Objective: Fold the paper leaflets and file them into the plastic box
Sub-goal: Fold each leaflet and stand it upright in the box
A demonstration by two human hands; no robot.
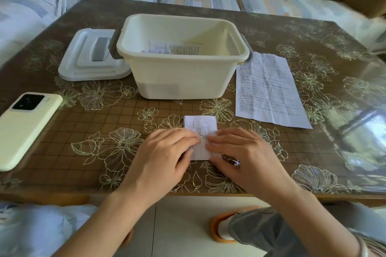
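The folded leaflet (pixel 200 126) lay on the desk (pixel 104 114) straight in front of the person. Its long axis ran away from the body toward the plastic box (pixel 181 81), which stood open just beyond it. Both hands covered the near half of the paper, and the far half showed bare print.

The left hand (pixel 167 152) lay on it from the left and the right hand (pixel 240 150) from the right. Their fingertips met over the middle of the paper, so both hands were equally near. Each grip was released, with fingers straight and flat, pressing the paper onto the desk rather than curling round it. I could not tell whether a thumb was tucked under the near edge, since the palms hid that side. Both wrists sat low, the forearms angled inward from the desk's near edge, and a ring (pixel 231 161) showed on the right hand.

I judged that a crease was being flattened. The next move would call for pinching the paper and carrying it a short way forward over the box's front rim.

Other leaflets (pixel 177 47) already lay on the box floor. A flat leaflet (pixel 267 89) lay unfolded to the right of the box, nearer the right hand. The lid (pixel 89 56) rested just left of the box, and a phone (pixel 27 127) lay at the far left.
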